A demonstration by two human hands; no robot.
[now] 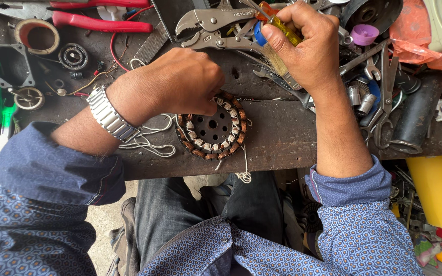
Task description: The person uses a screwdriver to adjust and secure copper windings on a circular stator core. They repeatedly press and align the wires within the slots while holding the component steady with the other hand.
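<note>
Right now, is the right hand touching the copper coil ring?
No, the right hand holds a yellow screwdriver above the coil ring; only the left hand rests on it.
</note>
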